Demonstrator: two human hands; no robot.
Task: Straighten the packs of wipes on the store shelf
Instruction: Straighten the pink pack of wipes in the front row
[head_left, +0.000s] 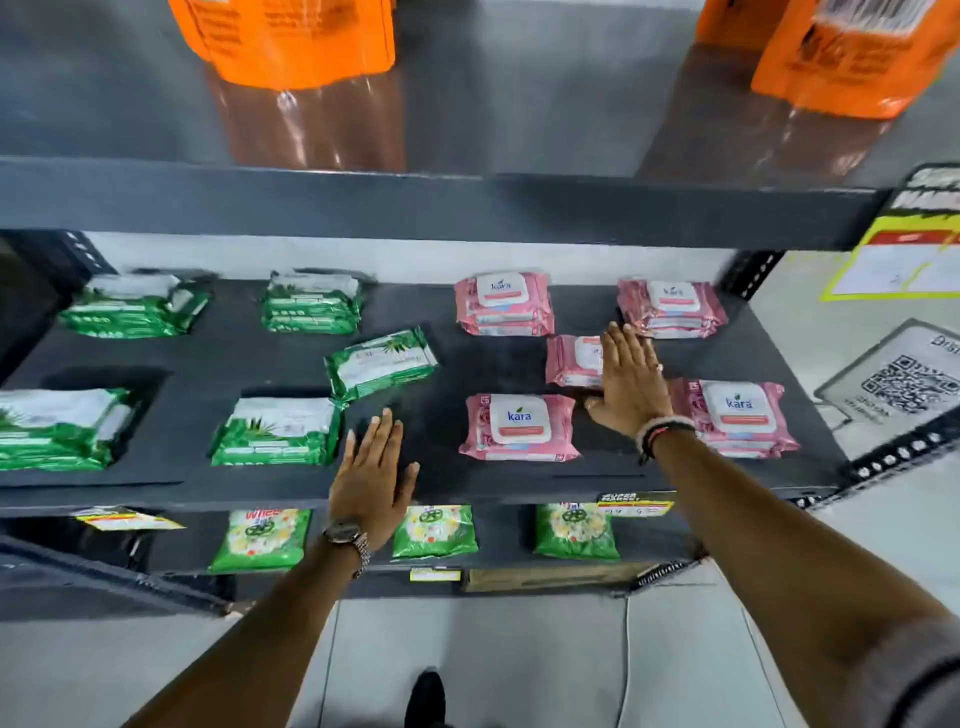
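Observation:
Green and pink packs of wipes lie on the dark shelf. A loose green pack sits tilted in the middle, between the green stacks. A single pink pack lies between the pink stacks. My right hand is flat, fingers together, covering the right part of that single pink pack. My left hand hovers flat over the shelf's front edge, below the tilted green pack, holding nothing.
More green stacks lie at the left. Orange bags stand on the shelf above. Green detergent pouches sit on the shelf below. A QR sign and a poster hang at the right.

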